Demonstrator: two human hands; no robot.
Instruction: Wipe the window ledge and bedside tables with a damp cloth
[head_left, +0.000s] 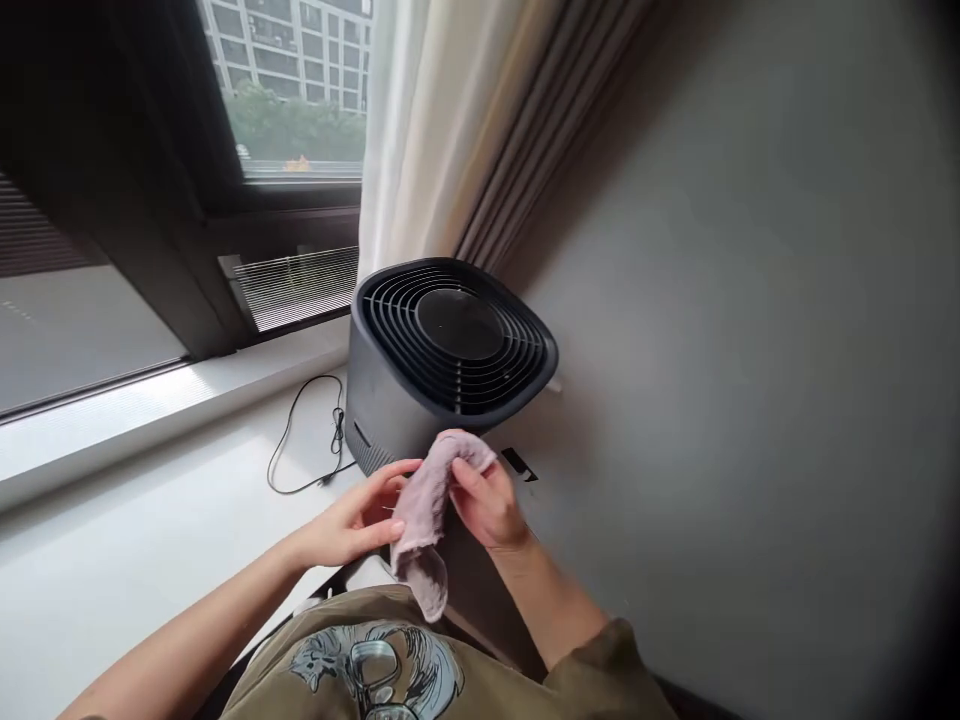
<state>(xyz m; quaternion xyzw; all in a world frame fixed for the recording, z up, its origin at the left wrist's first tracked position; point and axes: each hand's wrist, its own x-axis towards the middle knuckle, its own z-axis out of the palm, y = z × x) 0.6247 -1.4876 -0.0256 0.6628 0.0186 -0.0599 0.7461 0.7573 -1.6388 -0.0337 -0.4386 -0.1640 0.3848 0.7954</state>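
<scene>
In the frame's lower centre, a pink cloth point(424, 508) is pinched near its upper end by the right hand point(487, 502). Its left edge is touched by the left hand point(364, 520), whose grip cannot be told. Above, a grilled appliance point(459, 325) is seen.

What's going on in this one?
The right hand grips a pinkish cloth near its upper end, and the left hand touches its side; the lower end hangs loose. Just beyond stands a dark appliance with a ringed grille on top, a black cord lying beside it.
</scene>
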